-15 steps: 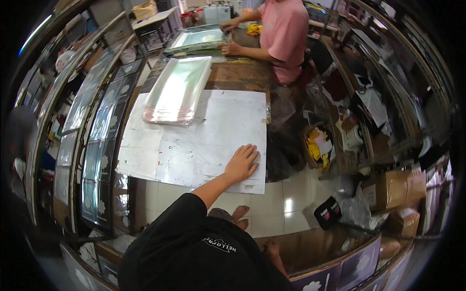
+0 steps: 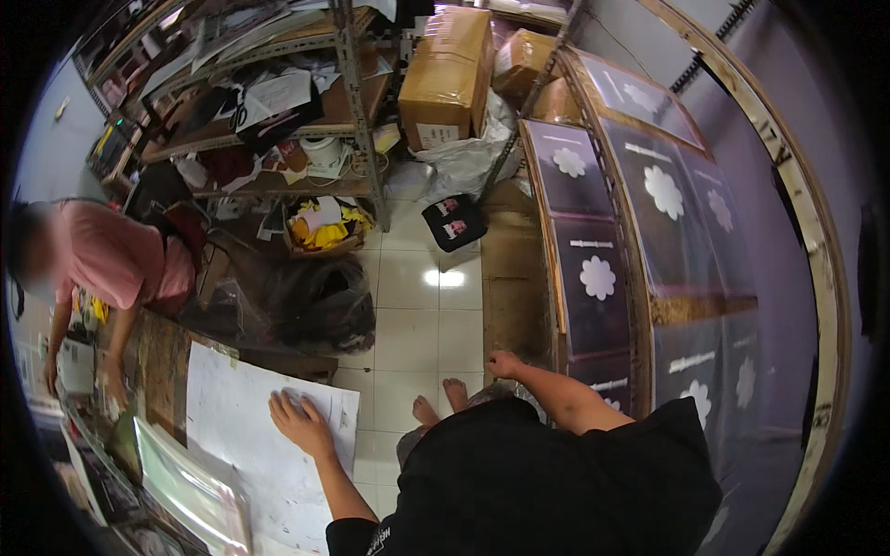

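My left hand lies flat on a large white board, near its right edge, with its fingers spread. The board rests on a wooden table at the lower left. A stack of clear plastic sleeves overlaps the board's left part, apart from my hand. My right hand is at the near end of a low brown wooden surface, beside a rack. Its fingers look curled in, and no object shows in them; whether it presses on the wood I cannot tell.
A rack of dark panels with white flower shapes runs along the right. Cardboard boxes and a black item with pink prints are ahead. A box of yellow scraps stands under shelving. A person in pink works at far left.
My view has swung to the right, so the table now appears at lower left and the flower panels on the right. My left hand stays flat on the board; my right hand shows more clearly.
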Demonstrator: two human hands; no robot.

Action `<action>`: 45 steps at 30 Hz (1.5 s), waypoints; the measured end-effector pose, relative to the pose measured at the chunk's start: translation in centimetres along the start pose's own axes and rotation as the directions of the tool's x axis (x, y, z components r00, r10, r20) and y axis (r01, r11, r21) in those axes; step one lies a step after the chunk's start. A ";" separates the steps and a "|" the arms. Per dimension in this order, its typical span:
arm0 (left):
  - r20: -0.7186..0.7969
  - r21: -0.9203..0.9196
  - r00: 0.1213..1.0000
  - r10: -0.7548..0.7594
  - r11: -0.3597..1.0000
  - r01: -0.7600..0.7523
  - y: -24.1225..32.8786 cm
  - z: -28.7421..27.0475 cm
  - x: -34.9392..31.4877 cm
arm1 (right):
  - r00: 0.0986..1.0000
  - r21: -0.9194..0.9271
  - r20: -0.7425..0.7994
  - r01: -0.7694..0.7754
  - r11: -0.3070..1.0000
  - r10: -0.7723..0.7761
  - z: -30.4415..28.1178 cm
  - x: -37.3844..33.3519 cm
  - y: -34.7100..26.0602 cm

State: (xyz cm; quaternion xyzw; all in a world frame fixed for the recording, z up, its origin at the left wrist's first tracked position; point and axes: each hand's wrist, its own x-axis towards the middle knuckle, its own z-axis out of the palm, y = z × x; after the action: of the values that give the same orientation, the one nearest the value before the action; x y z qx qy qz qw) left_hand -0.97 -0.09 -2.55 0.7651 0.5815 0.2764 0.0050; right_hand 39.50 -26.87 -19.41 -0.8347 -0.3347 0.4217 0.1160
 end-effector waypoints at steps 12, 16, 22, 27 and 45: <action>0.008 -0.530 0.994 -0.105 0.843 0.094 -2.3 -3.4 0.1 | 0.943 -0.070 0.285 0.202 0.977 -0.174 10.1 0.0 -2.9; 0.208 -0.587 0.939 -0.274 0.733 0.343 -3.5 -8.3 -0.7 | 0.950 0.188 0.275 0.098 0.977 -0.148 9.2 0.1 -8.5; -0.225 -0.391 0.901 -0.370 0.882 0.264 -7.9 -13.4 -1.1 | 0.963 0.248 0.229 0.081 0.965 -0.140 7.2 1.3 -11.7; -0.497 0.163 0.840 -0.217 0.927 0.336 -15.3 -18.4 4.0 | 0.962 0.167 0.254 0.062 0.984 -0.103 6.7 1.1 -9.7; 0.357 0.128 0.926 -0.126 0.988 0.085 -3.9 -12.4 8.6 | 0.902 0.442 0.035 0.373 0.816 -0.431 7.4 -2.3 -13.8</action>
State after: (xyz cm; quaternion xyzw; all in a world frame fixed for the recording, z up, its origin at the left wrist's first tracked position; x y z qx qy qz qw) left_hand -8.30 4.95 10.19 0.7697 0.6252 0.0968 0.0854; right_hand 26.40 -18.73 -15.96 -0.6691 -0.4107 0.5050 0.3586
